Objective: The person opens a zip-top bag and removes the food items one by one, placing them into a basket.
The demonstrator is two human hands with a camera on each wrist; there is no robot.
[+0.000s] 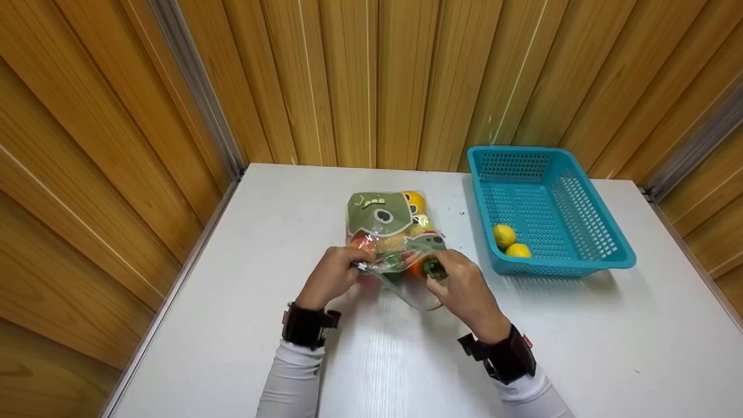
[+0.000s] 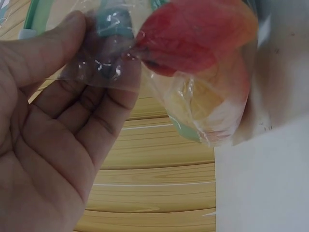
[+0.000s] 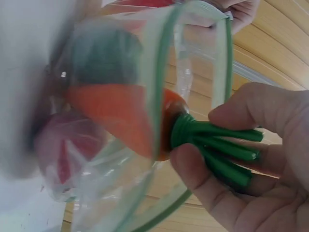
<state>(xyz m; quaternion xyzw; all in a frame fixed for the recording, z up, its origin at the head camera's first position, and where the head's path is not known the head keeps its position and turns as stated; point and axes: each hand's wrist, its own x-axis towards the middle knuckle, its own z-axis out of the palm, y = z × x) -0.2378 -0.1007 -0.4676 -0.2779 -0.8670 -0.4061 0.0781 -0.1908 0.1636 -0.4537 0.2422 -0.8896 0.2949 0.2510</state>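
Observation:
A clear zip bag with a green cartoon print lies on the table, full of toy fruit and vegetables. Its mouth, edged in green, gapes toward the person. With the left hand the person pinches the bag's edge near the slider; in the left wrist view, clear film lies between thumb and fingers. The right hand grips a toy carrot by its green stalks. The carrot's orange body is inside the bag and its stalks stick out of the mouth. A red and yellow fruit shows through the film.
A blue-green plastic basket stands on the right of the white table. Two lemons lie in its near left corner. Wood-look walls close off the back and both sides.

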